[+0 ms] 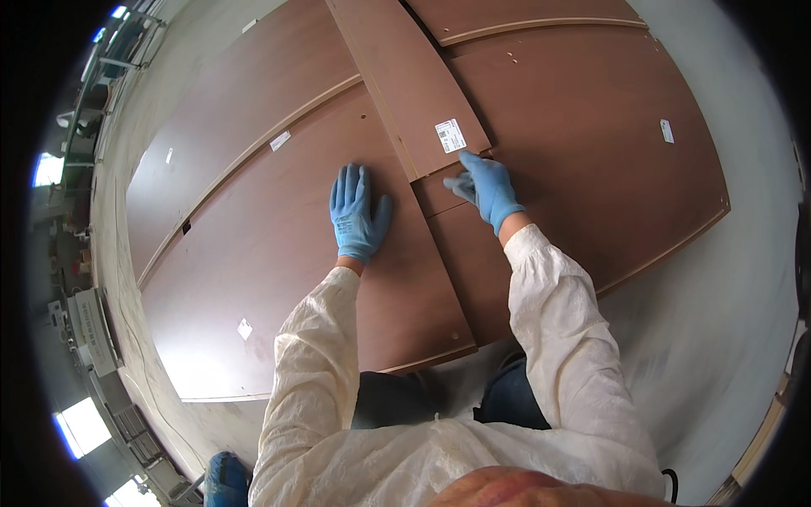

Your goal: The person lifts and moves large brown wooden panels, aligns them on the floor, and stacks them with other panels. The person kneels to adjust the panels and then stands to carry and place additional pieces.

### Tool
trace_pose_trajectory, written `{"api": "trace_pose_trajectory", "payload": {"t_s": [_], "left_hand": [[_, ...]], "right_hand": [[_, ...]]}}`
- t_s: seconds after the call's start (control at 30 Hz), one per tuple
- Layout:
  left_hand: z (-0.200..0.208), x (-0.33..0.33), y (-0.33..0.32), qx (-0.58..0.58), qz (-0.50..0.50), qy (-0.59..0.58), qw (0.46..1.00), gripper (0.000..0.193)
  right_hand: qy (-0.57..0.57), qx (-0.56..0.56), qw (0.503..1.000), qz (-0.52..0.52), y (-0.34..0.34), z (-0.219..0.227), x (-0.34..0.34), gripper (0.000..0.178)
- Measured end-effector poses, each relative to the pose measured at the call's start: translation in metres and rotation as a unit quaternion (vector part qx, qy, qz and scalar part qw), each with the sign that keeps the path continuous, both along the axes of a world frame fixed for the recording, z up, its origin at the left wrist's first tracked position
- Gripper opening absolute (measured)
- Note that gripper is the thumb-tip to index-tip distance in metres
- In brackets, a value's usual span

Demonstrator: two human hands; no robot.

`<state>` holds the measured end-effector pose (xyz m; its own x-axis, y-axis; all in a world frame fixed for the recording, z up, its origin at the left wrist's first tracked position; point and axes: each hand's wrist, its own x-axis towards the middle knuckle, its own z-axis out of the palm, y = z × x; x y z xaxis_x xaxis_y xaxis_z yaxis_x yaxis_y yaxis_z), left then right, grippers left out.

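My left hand [356,214], in a blue glove, lies flat with its fingers stretched out on a large brown panel [338,287]. My right hand [490,188], gloved the same way, is at the near end of a narrow brown board [420,93]. Its fingers are apart, with one fingertip at the board's end corner; whether it presses on the board I cannot tell. A white printed label [450,135] is stuck on the narrow board, just beyond that hand. Below and to the right, another wide brown panel [591,160] extends under the narrow board's end.
More brown panels lie at the far left [245,93] and far right [524,13], overlapping with raised edges. Small white labels [667,131] dot them. Grey floor [676,338] surrounds the stack. Equipment [95,329] stands along the left, and a blue object [225,480] sits at the lower left.
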<state>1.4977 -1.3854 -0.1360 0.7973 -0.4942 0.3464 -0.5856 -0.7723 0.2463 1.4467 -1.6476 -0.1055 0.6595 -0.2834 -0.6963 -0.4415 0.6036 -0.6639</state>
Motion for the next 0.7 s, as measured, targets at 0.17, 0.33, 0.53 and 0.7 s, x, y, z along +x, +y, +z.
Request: {"api": "trace_pose_trajectory", "payload": {"t_s": [0.17,0.33,0.53,0.7], "left_hand": [[0.0,0.0,0.001,0.0,0.004,0.006,1.0,0.066],[0.002,-0.001,0.0,0.004,0.014,0.013,1.0,0.069],[0.008,-0.003,0.0,-0.004,0.018,0.017,1.0,0.068],[0.006,-0.002,0.003,-0.01,0.012,0.019,1.0,0.069]], "right_hand": [[-0.038,0.113,0.981,-0.155,0.016,-0.013,0.015,0.023],[-0.014,0.112,0.983,-0.147,0.015,-0.018,0.023,0.03],[-0.008,0.091,0.987,-0.129,0.011,-0.018,0.03,0.026],[-0.179,0.219,0.959,-0.009,-0.005,-0.009,0.039,0.02]]}}
